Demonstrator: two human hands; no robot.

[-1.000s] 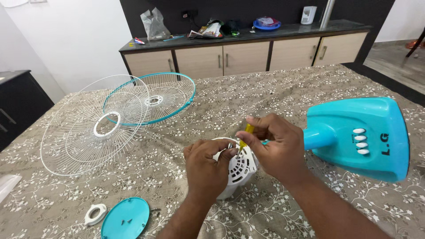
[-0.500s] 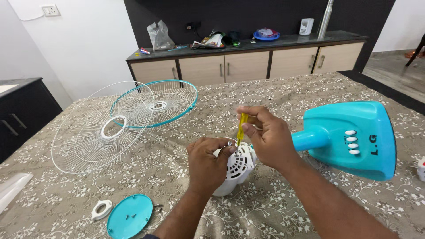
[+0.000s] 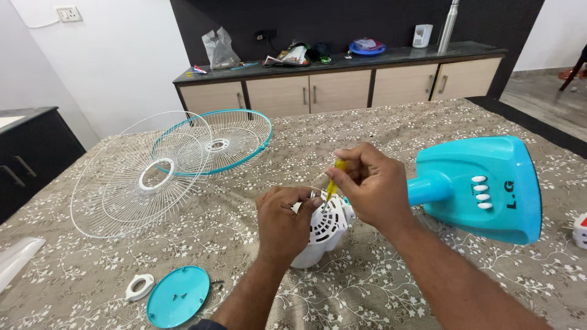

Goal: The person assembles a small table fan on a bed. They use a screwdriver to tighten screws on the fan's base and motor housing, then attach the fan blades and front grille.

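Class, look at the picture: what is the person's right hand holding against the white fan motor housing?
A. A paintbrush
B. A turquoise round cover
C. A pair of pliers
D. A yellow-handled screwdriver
D: the right hand grips a yellow-handled screwdriver whose tip points down at the white motor housing, which the left hand steadies.

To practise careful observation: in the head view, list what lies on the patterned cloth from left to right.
White wire fan guard → white plastic ring → turquoise round cover → left hand → right hand → turquoise fan base → white plug.
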